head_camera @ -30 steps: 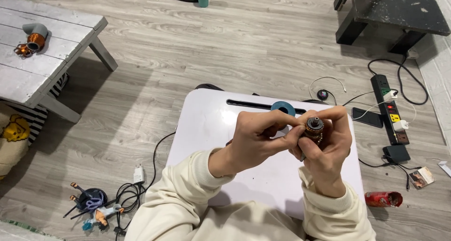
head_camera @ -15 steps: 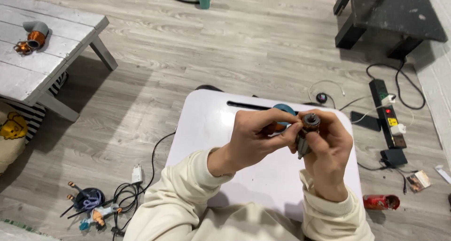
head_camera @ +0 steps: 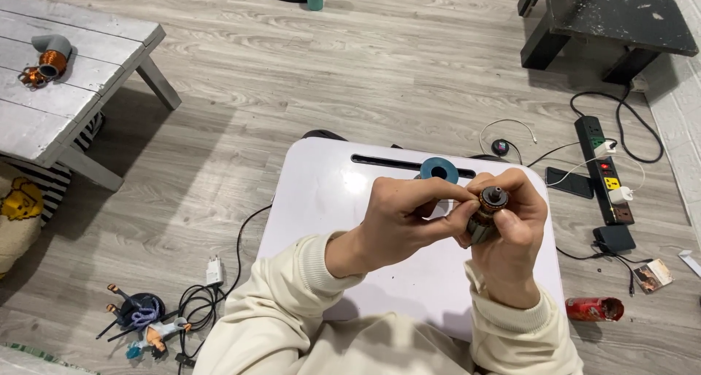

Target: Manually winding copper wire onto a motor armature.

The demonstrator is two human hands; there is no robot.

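My right hand (head_camera: 511,232) grips a small motor armature (head_camera: 488,208), a dark cylinder with copper windings and a round metal end facing up. My left hand (head_camera: 405,218) reaches across, its fingertips pinching the side of the same armature. Both hands hover above a white lap table (head_camera: 328,200). A blue roll of tape (head_camera: 439,170) lies on the table just behind my left hand, below a long dark slot (head_camera: 387,160).
A grey wooden bench (head_camera: 66,97) with a copper coil (head_camera: 45,62) stands at left. A black table (head_camera: 621,17) is at top right. A power strip (head_camera: 602,167), black cables, a red can (head_camera: 595,308) and small figurines (head_camera: 142,324) lie on the wood floor.
Both hands and the armature have stayed together, shifting only slightly. The view has dropped a little, so the hands sit lower in the picture.
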